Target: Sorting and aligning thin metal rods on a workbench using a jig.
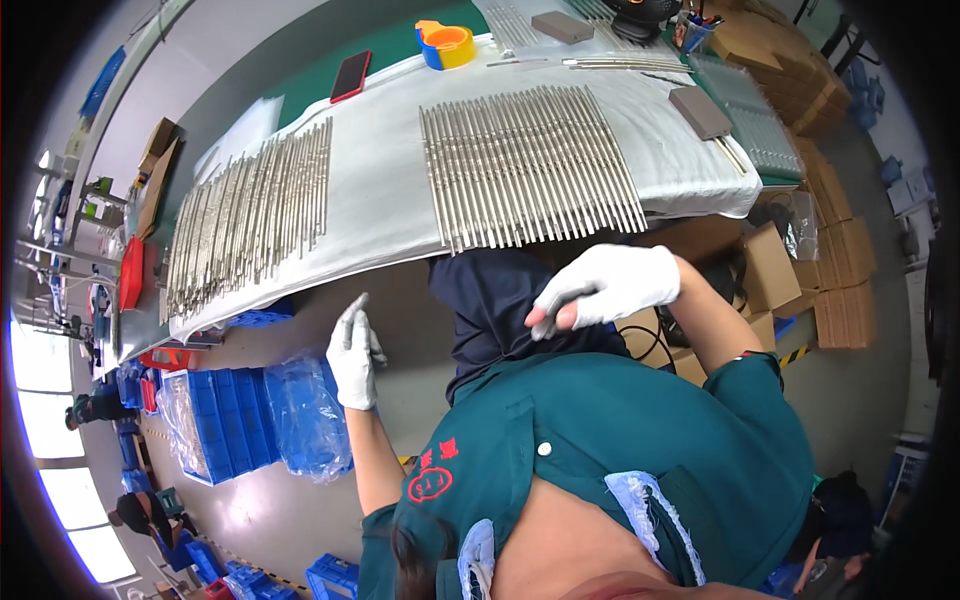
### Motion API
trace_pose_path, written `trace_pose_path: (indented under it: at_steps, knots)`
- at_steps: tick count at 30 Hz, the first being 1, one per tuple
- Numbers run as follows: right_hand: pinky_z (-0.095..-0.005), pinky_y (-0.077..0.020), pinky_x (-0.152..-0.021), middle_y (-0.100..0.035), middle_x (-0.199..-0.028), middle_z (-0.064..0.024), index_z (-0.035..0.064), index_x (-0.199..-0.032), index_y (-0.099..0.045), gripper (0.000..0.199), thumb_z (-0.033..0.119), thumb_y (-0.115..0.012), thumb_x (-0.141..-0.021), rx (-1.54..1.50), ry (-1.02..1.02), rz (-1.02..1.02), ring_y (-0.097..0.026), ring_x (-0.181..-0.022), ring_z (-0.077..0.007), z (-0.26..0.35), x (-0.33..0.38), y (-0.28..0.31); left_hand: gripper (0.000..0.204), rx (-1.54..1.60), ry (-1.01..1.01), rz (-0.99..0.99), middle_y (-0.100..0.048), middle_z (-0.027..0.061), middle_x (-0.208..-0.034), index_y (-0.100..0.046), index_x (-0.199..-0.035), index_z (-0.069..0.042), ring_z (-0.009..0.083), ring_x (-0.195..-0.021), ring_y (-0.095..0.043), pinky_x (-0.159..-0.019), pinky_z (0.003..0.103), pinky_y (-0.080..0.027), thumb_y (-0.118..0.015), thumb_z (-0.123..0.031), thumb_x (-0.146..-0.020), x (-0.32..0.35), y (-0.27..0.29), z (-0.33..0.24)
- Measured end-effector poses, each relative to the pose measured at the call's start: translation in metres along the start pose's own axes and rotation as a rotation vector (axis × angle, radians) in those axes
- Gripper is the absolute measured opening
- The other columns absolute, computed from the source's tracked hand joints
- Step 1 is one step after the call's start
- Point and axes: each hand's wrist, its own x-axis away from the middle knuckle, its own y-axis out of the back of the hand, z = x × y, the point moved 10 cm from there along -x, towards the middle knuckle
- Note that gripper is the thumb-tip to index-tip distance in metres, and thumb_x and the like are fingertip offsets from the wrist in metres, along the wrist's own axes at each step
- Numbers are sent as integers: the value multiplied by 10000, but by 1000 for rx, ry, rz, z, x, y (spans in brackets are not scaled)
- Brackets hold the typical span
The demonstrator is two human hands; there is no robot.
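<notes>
My right hand (610, 287) in its white glove is loosely curled and holds nothing; my left hand (353, 352) is flat, also free. Both hang below the tabletop (390, 215). The metal rods (530, 165) lie side by side above: stiff, smooth, likely slippery; I'd pinch one mid-length.

Both the left hand (353, 360) and the right hand (610, 285) wear thin white fabric gloves, soiled grey on the fingers, and the right glove leaves two fingertips bare. Just below the gloves the forearms are uncovered up to short dark-green sleeves. These belong to a teal-green work shirt (610, 450) with a collar, a white button near the collar, a red round emblem on the chest beside it, and dark navy trousers (490, 300) above the shirt.
</notes>
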Motion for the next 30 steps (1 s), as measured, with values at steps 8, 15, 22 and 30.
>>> trace_pose_path:
  at_steps: [8, 15, 22, 30]
  knots:
    - [-369, -514, -824, -643, -979, -130, -43, -1201, -511, 418, 272, -525, -926, -432, 309, -1220, -635, -888, -225, -69, 150, 154, 329, -119, -126, 166, -566, -4, -706, -555, -1217, -47, 37, -565, -488, -523, 181, -412, -477, -238, -960, -80, -73, -75]
    - [-370, -529, -793, -625, -1027, -160, -57, -1204, -500, 412, 242, -530, -922, -367, 249, -1493, -632, -903, -241, -97, 189, 169, 377, -184, -172, 265, -602, 105, -1130, -512, -1262, -34, 122, -908, -615, -755, 242, -502, -530, -203, -925, -141, -126, -67]
    - [-379, -416, -970, -559, -1210, -170, -35, -1255, -478, 515, 346, -532, -913, -47, 121, -1112, -554, -1104, -282, -72, 110, 183, 392, -589, -307, 206, -617, 211, -1051, -566, -1200, -71, 285, -941, -614, -846, 330, -464, -551, -301, -883, -147, -144, -80]
    - [-444, -186, -1103, -299, -1429, -192, 98, -1367, -383, 602, 452, -457, -885, 1161, 39, -394, -272, -1329, -332, -53, -52, 149, 353, -830, -556, 158, -617, 120, -1075, -567, -1146, -90, 315, -954, -597, -816, 384, -478, -558, -312, -873, -140, -154, -110]
